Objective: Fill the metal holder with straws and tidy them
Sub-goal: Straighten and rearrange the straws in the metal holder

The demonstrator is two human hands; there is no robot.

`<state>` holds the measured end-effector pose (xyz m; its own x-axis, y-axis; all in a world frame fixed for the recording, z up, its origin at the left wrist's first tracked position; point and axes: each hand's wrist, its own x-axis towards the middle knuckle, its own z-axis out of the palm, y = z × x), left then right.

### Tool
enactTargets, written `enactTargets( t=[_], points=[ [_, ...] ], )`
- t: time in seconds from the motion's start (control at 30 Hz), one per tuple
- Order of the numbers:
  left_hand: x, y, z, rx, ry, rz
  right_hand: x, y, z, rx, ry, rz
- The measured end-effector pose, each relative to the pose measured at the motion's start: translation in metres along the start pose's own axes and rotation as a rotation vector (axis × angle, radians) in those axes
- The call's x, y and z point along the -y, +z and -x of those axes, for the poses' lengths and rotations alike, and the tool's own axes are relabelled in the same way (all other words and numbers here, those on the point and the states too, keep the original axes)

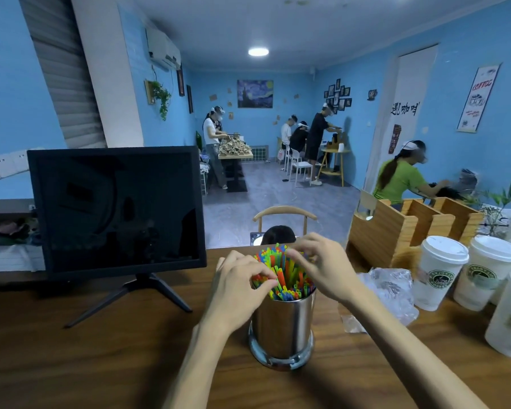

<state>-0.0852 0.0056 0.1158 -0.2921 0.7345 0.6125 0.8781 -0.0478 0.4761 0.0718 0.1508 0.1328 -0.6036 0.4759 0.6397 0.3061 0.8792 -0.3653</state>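
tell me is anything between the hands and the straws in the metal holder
Nothing visible. Both the left hand and right hand are already at the tops of the straws standing in the metal holder.

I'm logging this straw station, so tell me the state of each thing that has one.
Shiny metal cylinder holder: upright, full.
Multicoloured plastic straws: standing in holder, uneven.
Left hand: pinching straws.
Right hand: pinching straw tops.
Black flat monitor: off.
White paper cups: lidded.
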Motion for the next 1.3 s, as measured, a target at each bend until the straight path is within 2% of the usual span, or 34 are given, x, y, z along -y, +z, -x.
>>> enactTargets(
  t=[0.1,0.2,0.37,0.5,0.6,0.77,0.87,0.97,1.1,1.17,1.3],
  points=[
    [-0.001,0.001,0.001,-0.009,0.004,0.021,-0.005,0.001,0.002,0.156,0.051,0.058],
    [-0.002,-0.002,0.005,-0.03,-0.004,0.066,-0.001,-0.005,0.002,0.17,0.083,-0.003],
    [0.006,-0.002,0.013,-0.045,-0.133,0.087,0.001,-0.009,0.004,0.209,0.096,-0.046],
    [-0.003,-0.011,0.011,-0.12,-0.2,0.169,0.006,-0.009,0.004,0.178,0.093,-0.067],
    [-0.014,-0.027,0.007,-0.282,-0.214,0.367,0.012,-0.01,0.004,0.155,0.09,-0.093],
    [-0.034,-0.06,-0.014,-0.709,-0.273,0.806,0.034,-0.015,0.008,0.165,0.061,-0.212],
    [-0.04,-0.066,-0.023,-0.782,-0.346,0.943,0.047,-0.021,0.009,0.188,0.076,-0.399],
    [-0.035,-0.062,-0.023,-0.737,-0.367,0.968,0.051,-0.031,0.003,0.123,0.135,-0.648],
    [-0.02,-0.053,-0.017,-0.587,-0.38,0.91,0.047,-0.047,-0.005,-0.037,0.392,-1.081],
    [-0.016,-0.049,-0.013,-0.443,-0.344,0.853,0.044,-0.051,-0.008,-0.12,0.45,-1.185],
    [-0.011,-0.036,-0.004,-0.013,-0.238,0.713,0.043,-0.053,-0.017,-0.27,0.422,-1.227]
  ],
)
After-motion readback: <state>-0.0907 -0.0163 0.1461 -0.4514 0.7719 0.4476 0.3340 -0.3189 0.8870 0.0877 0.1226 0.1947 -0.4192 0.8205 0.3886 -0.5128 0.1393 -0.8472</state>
